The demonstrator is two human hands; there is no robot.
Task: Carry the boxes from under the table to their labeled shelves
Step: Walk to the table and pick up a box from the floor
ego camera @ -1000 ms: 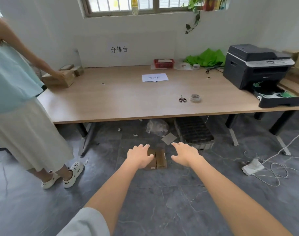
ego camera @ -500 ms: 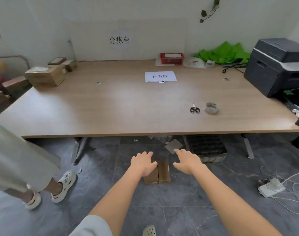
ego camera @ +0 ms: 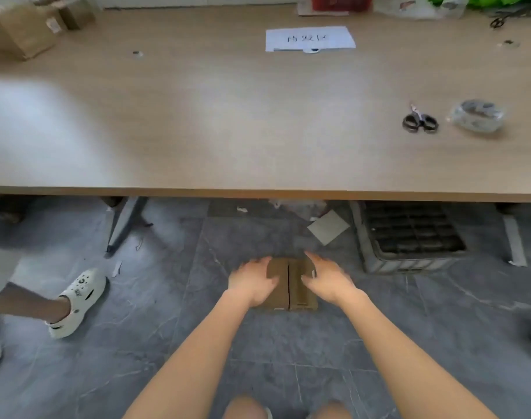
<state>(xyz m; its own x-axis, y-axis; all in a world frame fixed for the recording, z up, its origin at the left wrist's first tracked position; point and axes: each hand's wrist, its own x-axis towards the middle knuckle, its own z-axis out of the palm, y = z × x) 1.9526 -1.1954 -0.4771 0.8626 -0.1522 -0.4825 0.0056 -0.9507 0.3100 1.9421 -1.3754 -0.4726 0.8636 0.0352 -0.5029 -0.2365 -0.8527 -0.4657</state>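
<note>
While crouched before the wooden table (ego camera: 258, 140): left hand (ego camera: 252, 284) spread flat against the left side of the cardboard box (ego camera: 291, 285) on the grey floor (ego camera: 167, 297), right hand (ego camera: 327, 281) pressed to its right side, seemingly not yet lifted, motion blur clouding finger contact.

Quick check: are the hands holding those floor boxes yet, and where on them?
Both boxes sit on the floor, not lifted. Left hand rests on the left side, right hand on the right; a firm grip cannot be told.
</note>
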